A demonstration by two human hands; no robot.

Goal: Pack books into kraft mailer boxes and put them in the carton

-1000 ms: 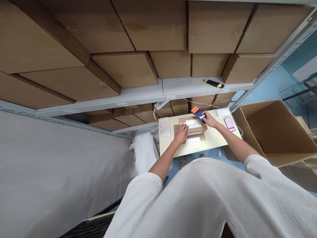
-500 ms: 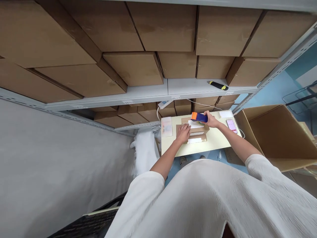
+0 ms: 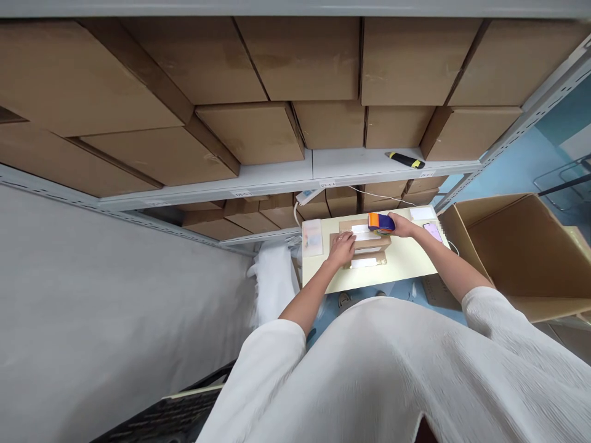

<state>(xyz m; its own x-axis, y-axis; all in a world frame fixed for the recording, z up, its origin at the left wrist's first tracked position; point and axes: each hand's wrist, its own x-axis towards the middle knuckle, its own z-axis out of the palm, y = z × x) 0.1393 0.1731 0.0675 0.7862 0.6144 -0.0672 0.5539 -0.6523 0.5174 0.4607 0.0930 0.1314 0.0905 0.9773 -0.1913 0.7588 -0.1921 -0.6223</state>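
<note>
A purple-and-orange tape dispenser [image 3: 385, 223] is in my right hand [image 3: 401, 225], whose fingers are wrapped round its near end. It is over the right part of several small brown cardboard boxes [image 3: 385, 243] lying side by side on the pale table [image 3: 406, 264]. White labels [image 3: 364, 263] show on their tops and sides. My left hand [image 3: 342, 248] lies flat on the left part of the boxes, fingers stretched out and holding nothing. Whether tape runs from the dispenser to a box is too small to tell.
A phone [image 3: 433, 232] lies at the table's right end, and a clear packet [image 3: 313, 237] at its left. A large open carton [image 3: 521, 246] stands to the right. Above the table, a shelf [image 3: 344, 161] bears stacked boxes and a utility knife [image 3: 406, 160]. White wrapping [image 3: 274, 277] hangs at left.
My right hand has moved a little to the right with the tape dispenser, along the boxes. The left hand stays in place on them. The view has shifted slightly.
</note>
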